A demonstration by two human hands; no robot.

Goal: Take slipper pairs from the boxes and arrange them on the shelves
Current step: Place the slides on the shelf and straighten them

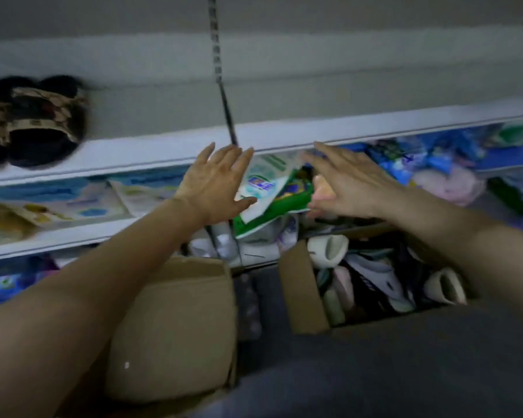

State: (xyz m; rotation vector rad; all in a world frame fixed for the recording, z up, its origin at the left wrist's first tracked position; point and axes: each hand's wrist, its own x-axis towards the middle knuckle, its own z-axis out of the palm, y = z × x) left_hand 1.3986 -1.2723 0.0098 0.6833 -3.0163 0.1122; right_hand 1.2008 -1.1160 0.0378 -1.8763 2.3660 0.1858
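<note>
A pair of black slippers with brown patterned straps (40,122) stands at the left end of the white upper shelf (314,131). My left hand (216,182) and my right hand (347,182) are both stretched out just below that shelf's front edge, fingers spread, holding nothing. Below my right arm an open cardboard box (302,294) holds several slippers (375,276) in white, pink, green and black. A second cardboard box (176,333) sits under my left forearm, its contents hidden by a flap.
Green and white packets (269,188) lie on the lower shelf between my hands. More blue and white packets (58,203) fill that shelf to the left, and blue packets (435,158) to the right. A slotted metal upright (221,73) runs down the back wall.
</note>
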